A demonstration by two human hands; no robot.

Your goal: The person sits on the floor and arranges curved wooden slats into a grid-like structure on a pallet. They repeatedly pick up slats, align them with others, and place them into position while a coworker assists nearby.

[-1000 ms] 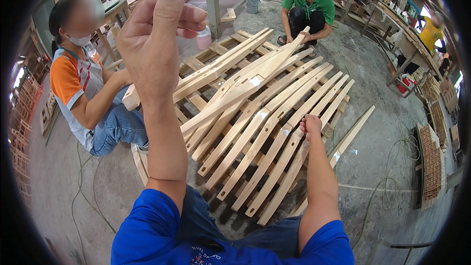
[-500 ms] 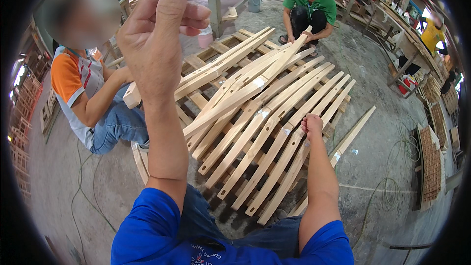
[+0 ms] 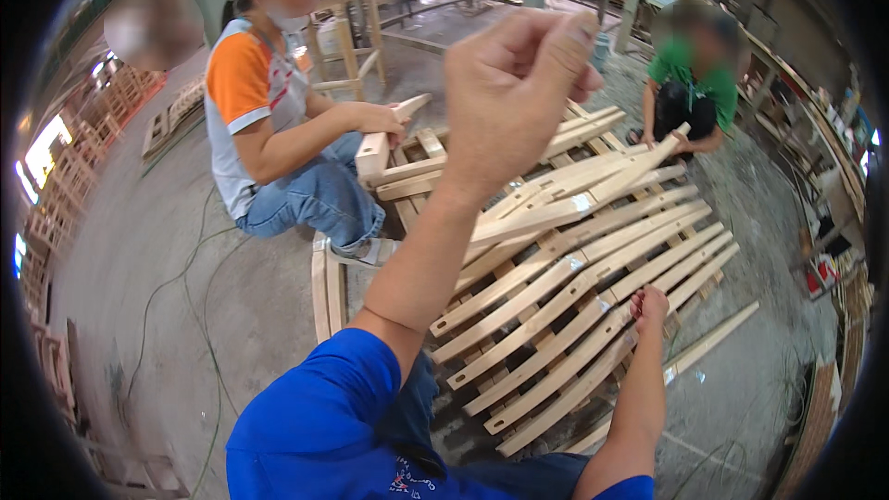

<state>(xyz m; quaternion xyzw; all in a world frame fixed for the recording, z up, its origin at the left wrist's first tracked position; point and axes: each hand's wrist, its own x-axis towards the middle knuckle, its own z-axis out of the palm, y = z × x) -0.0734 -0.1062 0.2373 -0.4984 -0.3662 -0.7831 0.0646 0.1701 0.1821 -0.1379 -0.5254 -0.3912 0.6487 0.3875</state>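
Note:
My left hand (image 3: pixel 514 97) is raised high above the wood, thumb and fingers curled together in a pinch; anything between them cannot be made out. Lower and to the right, my right hand (image 3: pixel 650 306) is closed like a fist just over the rightmost curved wooden slats (image 3: pixel 607 347). Whether it grips something small is hidden. Several such slats lie side by side, pale and bent at the middle, with oblong slots and shiny clear patches near the bends. One longer slat (image 3: pixel 616 187) lies slantwise over others, its far end at a green-shirted person's hands.
At left a person with an orange sleeve (image 3: pixel 236 69) sits holding a wooden piece (image 3: pixel 372 157). The green-shirted person (image 3: pixel 708 83) crouches at the far right. Wooden pieces (image 3: pixel 329 292) lie on the left floor, a loose slat (image 3: pixel 722 338) at right. A green cable (image 3: pixel 190 282) trails across the concrete.
My view has swung left, so the slats and the green-shirted person appear farther right. Both my hands stay closed, the left raised. The orange-sleeved person now shows more fully, holding a wooden piece.

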